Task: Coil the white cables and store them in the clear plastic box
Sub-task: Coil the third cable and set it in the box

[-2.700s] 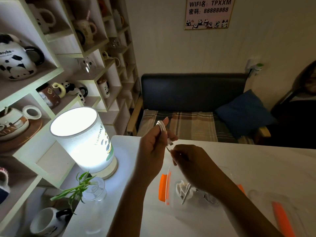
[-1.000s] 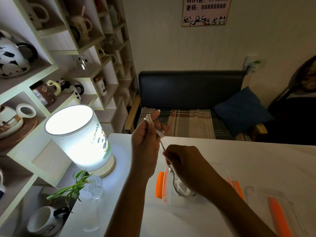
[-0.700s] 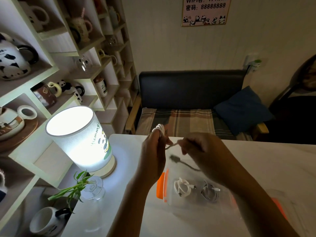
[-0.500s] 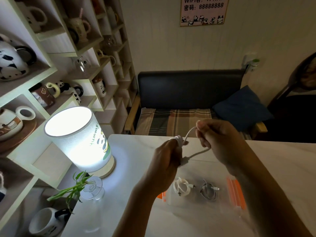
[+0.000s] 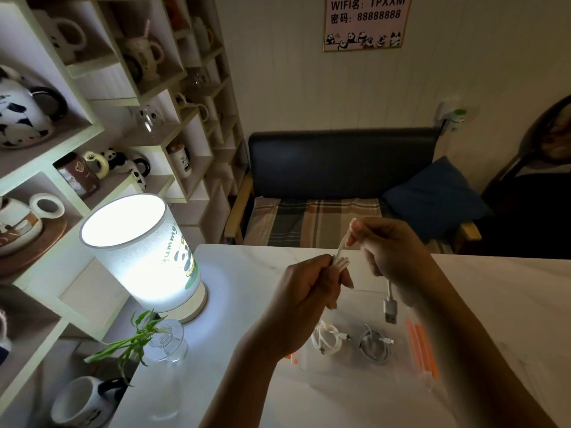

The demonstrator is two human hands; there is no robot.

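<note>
A white cable (image 5: 340, 263) is being bundled above the clear plastic box (image 5: 398, 370) on the worktop (image 5: 494, 304), loops being pinched in the left hand (image 5: 312, 291) grip while the right hand (image 5: 386, 248) grip is pinching the free strand, likely for wrapping.

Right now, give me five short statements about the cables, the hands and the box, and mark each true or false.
1. Two coiled cables lie in the clear plastic box: one white coil and a greyer coil. True.
2. The left hand is empty. False: it grips the gathered loops of a white cable.
3. The right hand pinches the same cable above the loops. True.
4. The cable's USB plug already lies inside the box. False: it hangs in the air under the right hand.
5. The table lamp is switched off. False: it glows brightly.
</note>
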